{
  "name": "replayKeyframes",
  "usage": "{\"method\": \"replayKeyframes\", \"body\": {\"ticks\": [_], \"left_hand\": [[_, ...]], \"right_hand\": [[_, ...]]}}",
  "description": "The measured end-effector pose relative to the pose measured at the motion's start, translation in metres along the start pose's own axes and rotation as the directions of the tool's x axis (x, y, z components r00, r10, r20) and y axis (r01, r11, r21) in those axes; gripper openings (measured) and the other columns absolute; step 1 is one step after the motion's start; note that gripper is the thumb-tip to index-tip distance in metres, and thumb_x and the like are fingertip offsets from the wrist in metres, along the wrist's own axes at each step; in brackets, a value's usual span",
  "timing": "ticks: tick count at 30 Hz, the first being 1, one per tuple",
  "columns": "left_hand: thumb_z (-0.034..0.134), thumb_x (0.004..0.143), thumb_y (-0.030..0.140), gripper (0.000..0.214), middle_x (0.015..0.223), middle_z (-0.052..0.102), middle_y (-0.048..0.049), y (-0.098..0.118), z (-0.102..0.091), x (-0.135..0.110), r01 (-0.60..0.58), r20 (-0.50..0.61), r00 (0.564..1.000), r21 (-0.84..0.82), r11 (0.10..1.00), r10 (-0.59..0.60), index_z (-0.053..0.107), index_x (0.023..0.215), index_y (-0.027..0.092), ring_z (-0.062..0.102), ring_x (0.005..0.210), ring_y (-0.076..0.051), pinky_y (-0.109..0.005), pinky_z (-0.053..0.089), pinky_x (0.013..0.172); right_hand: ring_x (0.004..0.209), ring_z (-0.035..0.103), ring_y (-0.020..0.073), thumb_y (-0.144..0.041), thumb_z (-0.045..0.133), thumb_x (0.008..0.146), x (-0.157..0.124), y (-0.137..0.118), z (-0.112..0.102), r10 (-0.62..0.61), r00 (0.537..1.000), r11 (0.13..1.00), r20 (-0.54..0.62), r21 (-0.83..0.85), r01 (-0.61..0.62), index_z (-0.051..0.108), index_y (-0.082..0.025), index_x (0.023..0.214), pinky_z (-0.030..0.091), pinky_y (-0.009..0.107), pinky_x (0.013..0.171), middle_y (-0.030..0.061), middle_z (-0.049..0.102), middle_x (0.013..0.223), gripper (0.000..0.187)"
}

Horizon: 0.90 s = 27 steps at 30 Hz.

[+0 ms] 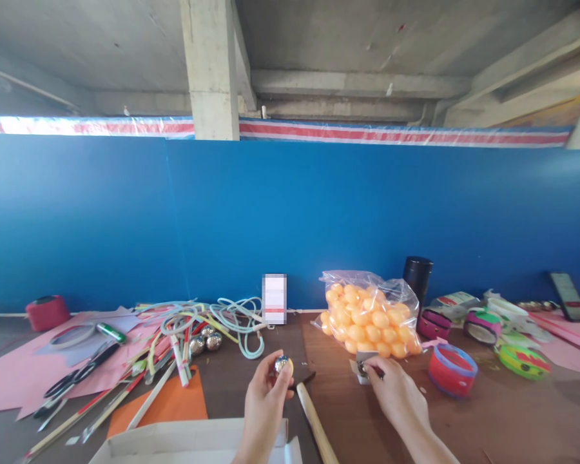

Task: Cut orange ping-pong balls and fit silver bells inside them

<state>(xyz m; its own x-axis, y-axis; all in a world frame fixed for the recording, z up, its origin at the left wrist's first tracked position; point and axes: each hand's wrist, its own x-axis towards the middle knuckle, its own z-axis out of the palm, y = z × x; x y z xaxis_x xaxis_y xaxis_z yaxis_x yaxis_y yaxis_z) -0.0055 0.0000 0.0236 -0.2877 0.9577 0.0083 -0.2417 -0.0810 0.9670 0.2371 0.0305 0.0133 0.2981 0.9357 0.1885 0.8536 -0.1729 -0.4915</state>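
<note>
My left hand (267, 394) is closed around a shiny silver ball, perhaps a bell (283, 365), held up between thumb and fingers. My right hand (395, 388) reaches to a small open carton (365, 356). Its thumb and fingertips are pinched together at the carton's opening, by something small and dark that I cannot make out. Between the hands lies a pale wooden stick (316, 425), with a thin dark piece near its far end. A white cardboard box (188, 430) stands below my left hand.
A clear bag of orange balls (372, 322) sits behind my right hand, with a black bottle (418, 283) beyond it. Rolls of coloured tape (453, 370) stand to the right. Leftward are several silver balls (213, 340), tangled cords (246, 322), scissors (84, 370) and coloured paper.
</note>
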Motion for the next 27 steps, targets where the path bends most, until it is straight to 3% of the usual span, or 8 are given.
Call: {"method": "replayKeyframes", "body": {"ticks": [6,11,16,21,27], "left_hand": [[0.071,0.065,0.046,0.054,0.077,0.065,-0.0047,0.001,-0.001,0.0,-0.001,0.016,1.0,0.027,1.0,0.001,0.06,0.106,0.013,0.064,0.068,-0.018,-0.027,0.055,0.055],[0.072,0.063,0.046,0.054,0.076,0.065,-0.0045,0.002,0.0,-0.001,-0.002,0.005,1.0,0.024,1.0,0.002,0.061,0.105,0.013,0.064,0.067,-0.018,-0.027,0.055,0.055],[0.074,0.061,0.046,0.055,0.077,0.066,-0.0046,0.0,-0.001,0.0,0.005,0.01,1.0,-0.019,1.0,-0.005,0.063,0.104,0.014,0.065,0.067,-0.018,-0.027,0.054,0.055],[0.073,0.061,0.047,0.055,0.078,0.066,-0.0047,-0.001,-0.002,0.001,0.004,0.021,1.0,-0.029,1.0,-0.003,0.063,0.105,0.015,0.065,0.068,-0.018,-0.027,0.054,0.056],[0.074,0.06,0.048,0.056,0.081,0.068,-0.006,-0.001,-0.001,0.0,0.007,0.037,0.999,-0.054,0.999,-0.005,0.064,0.105,0.015,0.066,0.069,-0.019,-0.026,0.055,0.056]], "right_hand": [[0.085,0.065,0.0266,-0.04,0.047,0.08,0.002,0.003,0.0,0.017,1.0,0.994,-0.021,0.111,-0.015,0.067,-0.031,0.08,0.041,0.031,0.06,0.0014,0.071,0.097,0.023],[0.079,0.066,0.0226,-0.041,0.048,0.079,0.004,0.006,0.003,-0.048,0.998,0.957,-0.026,0.284,0.054,0.066,-0.025,0.077,0.046,0.029,0.071,0.0013,0.073,0.087,0.024],[0.061,0.068,0.0221,-0.043,0.045,0.082,0.001,0.002,0.008,-0.04,0.999,0.887,-0.007,0.46,0.039,0.061,-0.022,0.081,0.051,0.027,0.055,0.002,0.071,0.062,0.027],[0.064,0.069,0.0219,-0.045,0.047,0.081,-0.007,-0.009,0.006,-0.059,0.998,0.799,0.005,0.6,0.044,0.057,-0.022,0.083,0.052,0.025,0.044,0.0053,0.072,0.08,0.026],[0.057,0.065,0.0194,-0.047,0.052,0.079,-0.014,-0.018,0.007,-0.095,0.995,0.731,-0.013,0.677,0.078,0.057,-0.021,0.079,0.051,0.024,0.043,0.0016,0.066,0.068,0.027]]}}
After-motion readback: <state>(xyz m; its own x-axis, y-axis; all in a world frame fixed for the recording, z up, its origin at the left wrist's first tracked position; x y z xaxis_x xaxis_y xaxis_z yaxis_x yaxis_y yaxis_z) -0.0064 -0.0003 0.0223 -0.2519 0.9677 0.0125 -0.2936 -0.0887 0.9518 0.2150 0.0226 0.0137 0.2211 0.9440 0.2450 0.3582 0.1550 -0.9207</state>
